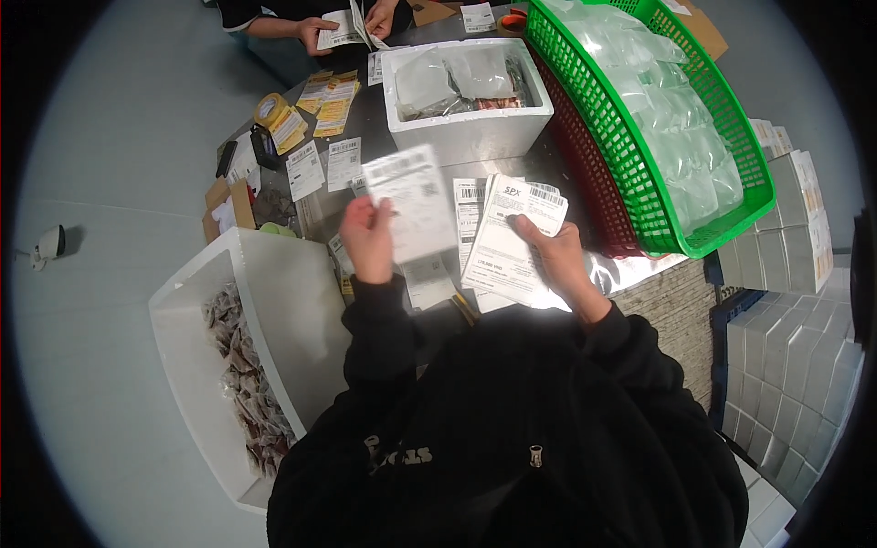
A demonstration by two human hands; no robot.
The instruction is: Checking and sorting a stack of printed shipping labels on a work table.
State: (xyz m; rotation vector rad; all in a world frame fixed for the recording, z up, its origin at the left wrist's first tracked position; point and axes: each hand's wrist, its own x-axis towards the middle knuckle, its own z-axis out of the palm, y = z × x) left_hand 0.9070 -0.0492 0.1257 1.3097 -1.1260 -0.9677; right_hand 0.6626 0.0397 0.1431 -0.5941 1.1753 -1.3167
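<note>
My left hand pinches a white shipping label, held up over the table and slightly blurred. In my right hand is a stack of shipping labels, with the thumb lying across the top sheet. Beneath and between the hands, more labels lie on the dark table, one of them a loose label below the raised sheet. Just beyond my hands stands an open white foam box holding clear ice packs and some wrapped packages.
A green basket full of ice packs sits at the right. Left stands a large foam box with bagged goods. Yellow cards and tape lie far left. Across the table, another person's hands hold papers. Foam boxes are stacked right.
</note>
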